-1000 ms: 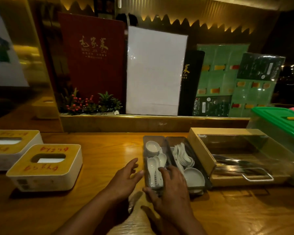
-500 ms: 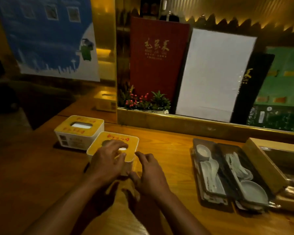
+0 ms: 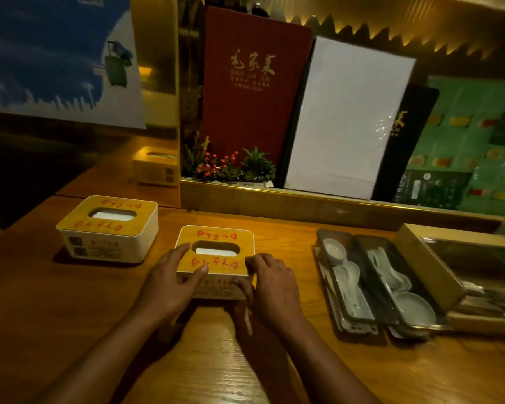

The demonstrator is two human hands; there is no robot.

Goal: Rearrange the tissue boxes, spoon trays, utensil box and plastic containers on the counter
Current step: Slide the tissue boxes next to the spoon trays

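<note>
A white tissue box with a yellow lid (image 3: 216, 240) sits on the wooden counter (image 3: 245, 360) in front of me. My left hand (image 3: 172, 281) grips its left front corner, thumb on the lid. My right hand (image 3: 271, 281) presses its right front corner. A second, matching tissue box (image 3: 108, 228) stands apart at the back left. Two dark spoon trays (image 3: 359, 287) with white spoons and small bowls lie side by side to the right. Beside them is the wooden utensil box (image 3: 432, 266) with a clear lid.
A raised gold ledge (image 3: 303, 202) runs along the back of the counter, carrying a red menu (image 3: 254, 91), a white sheet (image 3: 344, 118), green menus and a small plant with red berries (image 3: 225, 167). Another tissue box (image 3: 155, 167) shows at the back left.
Both hands left the spoon trays and moved left to the near tissue box. They now hold its two front corners, and the view has swung left.
</note>
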